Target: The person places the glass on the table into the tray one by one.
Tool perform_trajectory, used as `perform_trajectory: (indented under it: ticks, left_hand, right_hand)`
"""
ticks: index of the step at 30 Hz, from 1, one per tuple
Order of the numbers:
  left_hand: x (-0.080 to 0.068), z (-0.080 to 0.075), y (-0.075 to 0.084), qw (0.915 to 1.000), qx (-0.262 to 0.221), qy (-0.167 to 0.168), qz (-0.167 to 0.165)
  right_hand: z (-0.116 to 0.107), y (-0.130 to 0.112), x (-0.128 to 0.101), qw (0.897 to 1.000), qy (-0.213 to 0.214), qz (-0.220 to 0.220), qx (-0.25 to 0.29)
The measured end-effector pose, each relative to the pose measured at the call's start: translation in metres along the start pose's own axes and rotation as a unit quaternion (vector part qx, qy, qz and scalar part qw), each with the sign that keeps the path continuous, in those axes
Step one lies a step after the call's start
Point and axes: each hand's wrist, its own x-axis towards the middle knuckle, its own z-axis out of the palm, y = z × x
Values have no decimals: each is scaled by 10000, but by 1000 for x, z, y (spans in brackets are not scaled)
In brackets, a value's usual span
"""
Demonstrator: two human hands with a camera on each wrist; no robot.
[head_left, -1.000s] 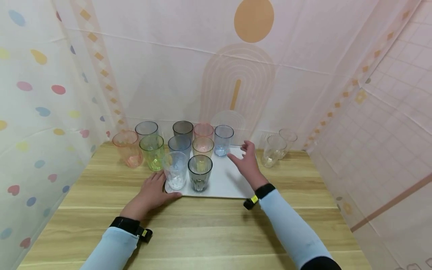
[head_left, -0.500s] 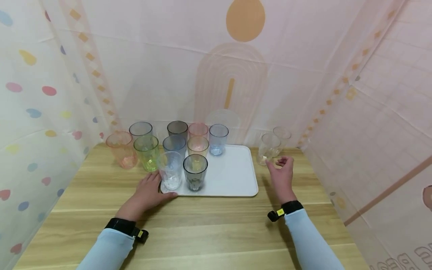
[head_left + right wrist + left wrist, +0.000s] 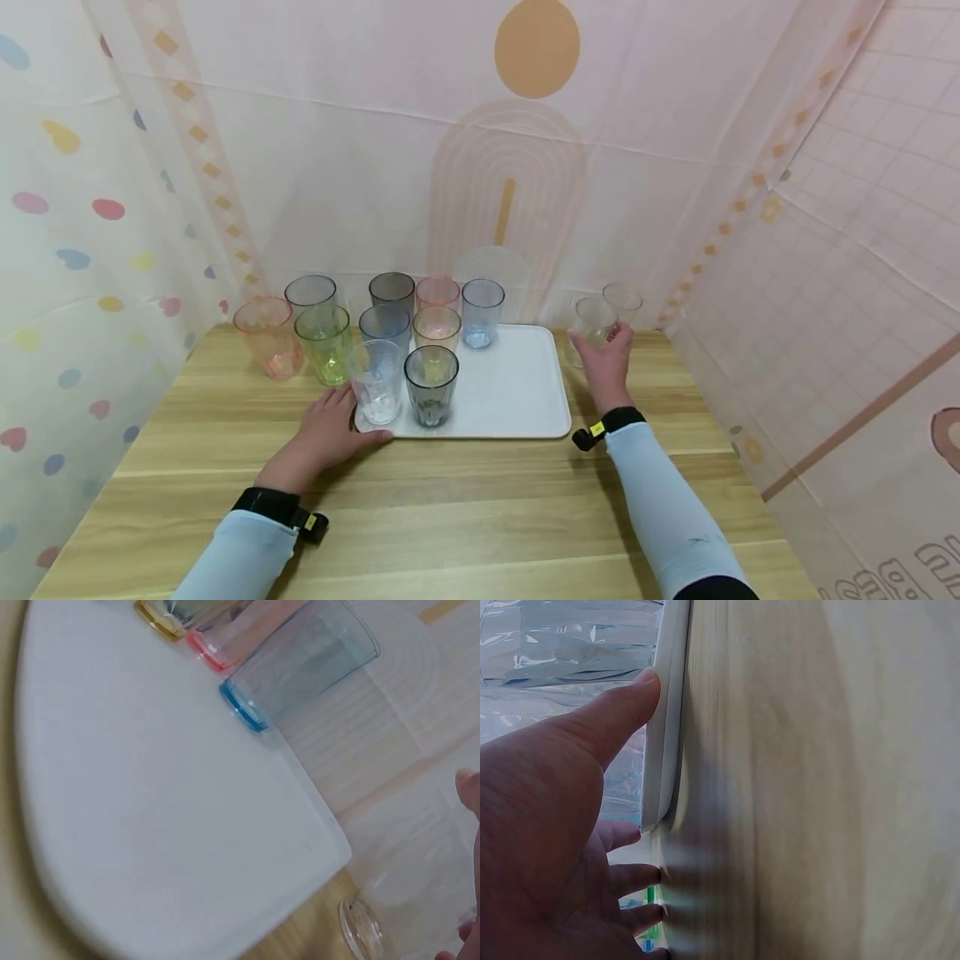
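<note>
My left hand (image 3: 318, 437) rests at the front left corner of a white tray (image 3: 517, 392), its thumb along the front rim and its fingers spread out straight beside the left edge. Inside that corner stands a clear glass (image 3: 377, 387) next to a dark grey glass (image 3: 431, 387). To the right of the tray, my right hand (image 3: 606, 367) grips another clear glass (image 3: 592, 321), thumb on its left and fingers on its right. The glass stands upright, its base (image 3: 360, 930) partly in sight in the right wrist view. A further clear glass (image 3: 624, 296) stands just behind.
More tumblers stand at the tray's back left: smoky (image 3: 392, 287), pink (image 3: 438, 289), blue (image 3: 482, 312), yellowish (image 3: 437, 325) and blue-grey (image 3: 385, 323). Orange (image 3: 268, 337), green (image 3: 324, 346) and grey (image 3: 310, 292) ones are left of the tray. A patterned cloth (image 3: 337, 183) hangs behind the table.
My right hand has gone from above the tray's right part to the clear glasses on the right, and has closed round the nearer one. The left hand stays at the tray corner.
</note>
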Motion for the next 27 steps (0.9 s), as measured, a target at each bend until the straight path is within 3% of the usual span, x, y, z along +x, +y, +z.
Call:
perform_trajectory:
  ticks: [12, 27]
  left_hand:
    - [-6, -8, 12, 9999, 97, -53, -121]
    - [-6, -10, 14, 9999, 58, -73, -121]
  right_hand:
    - [10, -4, 7, 9998, 127, 142, -64]
    - [-14, -20, -5, 9993, -235, 11, -304]
